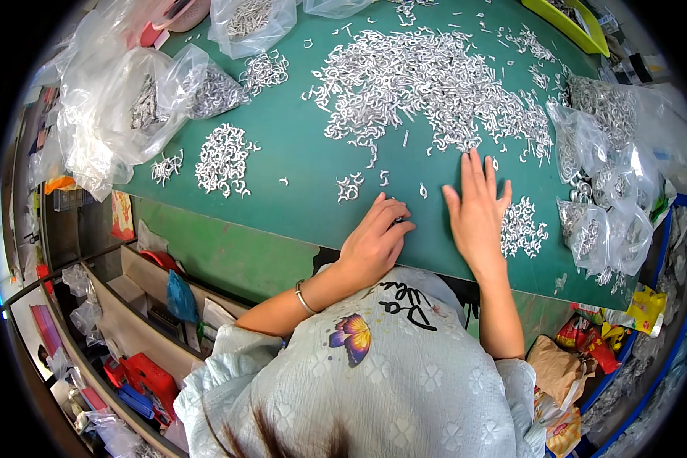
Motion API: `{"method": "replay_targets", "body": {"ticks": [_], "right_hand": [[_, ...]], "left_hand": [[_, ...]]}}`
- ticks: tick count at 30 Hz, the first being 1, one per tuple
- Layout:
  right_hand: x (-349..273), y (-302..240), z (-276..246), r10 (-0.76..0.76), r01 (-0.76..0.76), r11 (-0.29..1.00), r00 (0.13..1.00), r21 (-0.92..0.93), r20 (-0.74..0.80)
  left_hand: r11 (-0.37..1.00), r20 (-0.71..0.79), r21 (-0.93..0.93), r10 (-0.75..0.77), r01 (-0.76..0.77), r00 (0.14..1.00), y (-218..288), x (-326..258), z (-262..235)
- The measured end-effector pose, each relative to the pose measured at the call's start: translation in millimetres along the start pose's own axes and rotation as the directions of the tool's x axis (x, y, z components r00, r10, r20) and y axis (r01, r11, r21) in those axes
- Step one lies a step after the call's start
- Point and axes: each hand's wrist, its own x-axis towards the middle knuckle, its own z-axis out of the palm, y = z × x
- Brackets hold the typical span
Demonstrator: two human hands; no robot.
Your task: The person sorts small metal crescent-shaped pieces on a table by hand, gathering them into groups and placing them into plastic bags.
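Observation:
Small silvery curved metal pieces lie in a large pile (424, 76) on the green tabletop (282, 183). My right hand (477, 210) rests flat with its fingers stretched out, the fingertips at the pile's near edge. Beside its wrist is a smaller heap of the pieces (522, 229). My left hand (376, 235) is near the table's front edge with its fingers curled in; what they hold, if anything, is hidden. Just beyond it sits a little cluster of pieces (349, 188), and single pieces lie between the hands.
Clear plastic bags of metal pieces (210, 91) stand at the left, with more bags (611, 183) along the right edge. Another heap (224, 160) lies left of centre. A yellow-green tray (580, 27) is at the far right. Shelves with a red object (149, 382) stand below left.

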Motion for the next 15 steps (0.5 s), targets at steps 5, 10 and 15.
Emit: {"method": "replay_targets", "body": {"ticks": [5,10,15], "right_hand": [[16.9,-7.8,-1.0,0.038,-0.027,0.992,0.996,0.125,-0.083],[8.9,-13.5,5.2,-0.068,0.061,0.994,0.994,0.085,0.085],[15.6,-20.0,-8.3,-0.180,0.173,0.980,0.982,0.094,0.066]], "left_hand": [[1.000,-0.006,0.002,0.003,-0.003,1.000,-1.7,-2.1,0.1],[0.999,0.028,-0.045,0.028,-0.027,0.999,0.5,0.7,-4.9],[0.997,0.053,-0.061,0.044,-0.041,0.998,0.1,-0.6,-5.7]]}}
